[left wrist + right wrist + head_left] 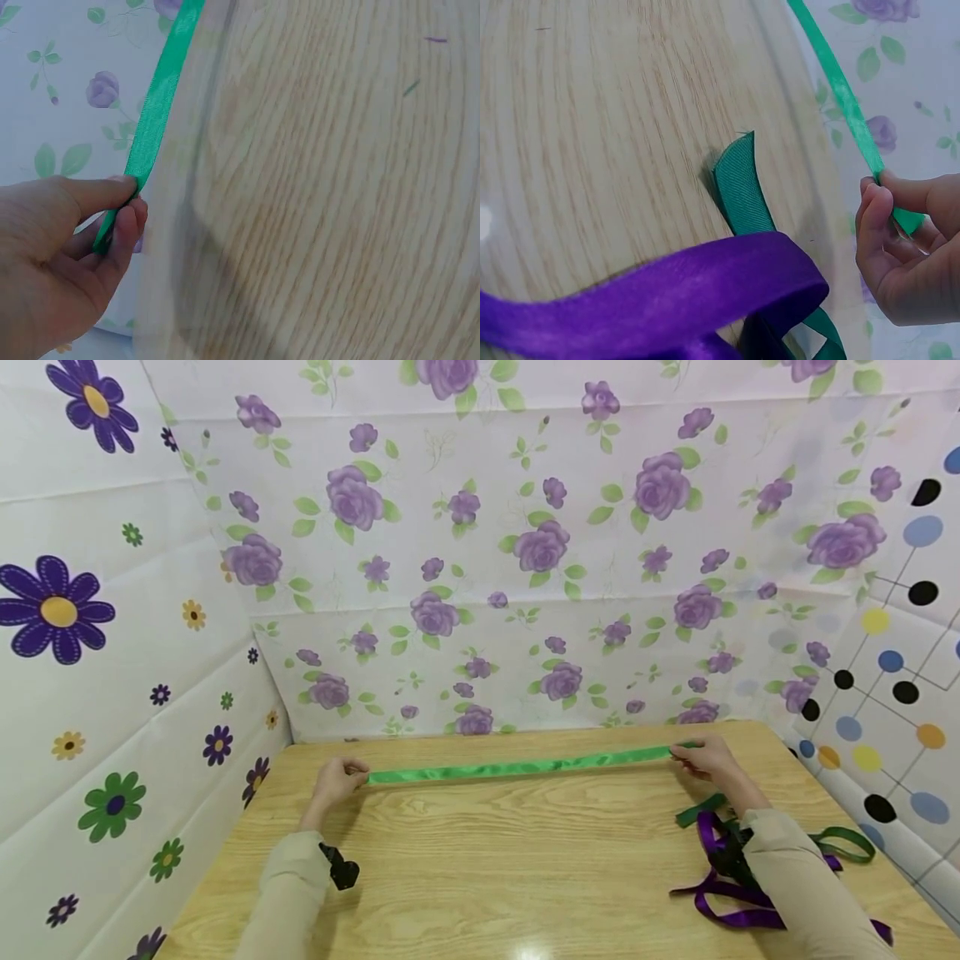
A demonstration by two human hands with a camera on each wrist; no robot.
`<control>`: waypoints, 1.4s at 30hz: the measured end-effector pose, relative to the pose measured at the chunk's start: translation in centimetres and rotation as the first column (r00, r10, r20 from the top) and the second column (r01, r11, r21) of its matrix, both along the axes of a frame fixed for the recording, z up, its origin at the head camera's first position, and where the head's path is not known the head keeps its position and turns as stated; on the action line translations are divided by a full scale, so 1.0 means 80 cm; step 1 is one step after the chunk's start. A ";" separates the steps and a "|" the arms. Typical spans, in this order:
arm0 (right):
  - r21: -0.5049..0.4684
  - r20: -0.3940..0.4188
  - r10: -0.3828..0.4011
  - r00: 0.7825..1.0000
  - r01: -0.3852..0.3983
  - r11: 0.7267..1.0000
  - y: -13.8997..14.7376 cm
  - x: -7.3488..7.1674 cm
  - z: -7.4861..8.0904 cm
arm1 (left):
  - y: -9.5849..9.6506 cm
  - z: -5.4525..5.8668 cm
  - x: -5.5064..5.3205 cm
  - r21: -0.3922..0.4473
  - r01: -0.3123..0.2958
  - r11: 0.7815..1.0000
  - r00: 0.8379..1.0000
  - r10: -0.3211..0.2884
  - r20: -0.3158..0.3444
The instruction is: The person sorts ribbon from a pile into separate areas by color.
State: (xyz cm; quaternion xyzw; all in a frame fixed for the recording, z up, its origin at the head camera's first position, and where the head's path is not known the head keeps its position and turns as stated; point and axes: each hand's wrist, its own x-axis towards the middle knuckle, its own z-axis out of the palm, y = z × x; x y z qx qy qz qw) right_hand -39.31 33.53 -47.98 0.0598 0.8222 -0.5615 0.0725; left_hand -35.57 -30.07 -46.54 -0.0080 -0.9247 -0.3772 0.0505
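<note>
Ribbon of narrow, bright-green satin, stretched over the far side of a pale wood-grain table; left hand and right hand pinch it near its ends. Apparent step: straightening; next move likely needs even tension.

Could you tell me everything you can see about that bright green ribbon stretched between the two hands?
The ribbon is a long, narrow, bright green strip with a satin-like sheen and slight ripples. It runs nearly straight, its right end a little higher in the head view. The left hand pinches one end, the right hand the other, with a short tail showing past the grip. It appears raised above the table, near the far edge.
</note>
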 end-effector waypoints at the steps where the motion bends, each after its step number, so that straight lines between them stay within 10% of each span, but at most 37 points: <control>1: -0.004 0.010 -0.005 1.000 0.005 1.000 -0.001 -0.001 -0.001 | 0.001 -0.002 -0.001 0.000 -0.022 1.000 1.000 0.022 -0.011; 23: -0.061 0.007 -0.016 1.000 0.016 0.998 0.001 -0.005 -0.006 | 0.012 -0.023 -0.011 0.065 -0.249 0.966 0.967 0.251 -0.032; 32: 0.000 -0.032 -0.097 0.995 0.097 0.995 0.006 0.000 0.004 | 0.002 -0.019 -0.002 0.071 -0.217 0.974 0.976 0.215 0.030; 42: -0.002 -0.041 -0.015 0.999 0.015 1.000 0.004 0.007 0.013 | 0.008 -0.015 0.003 0.084 -0.128 0.988 0.992 0.126 0.022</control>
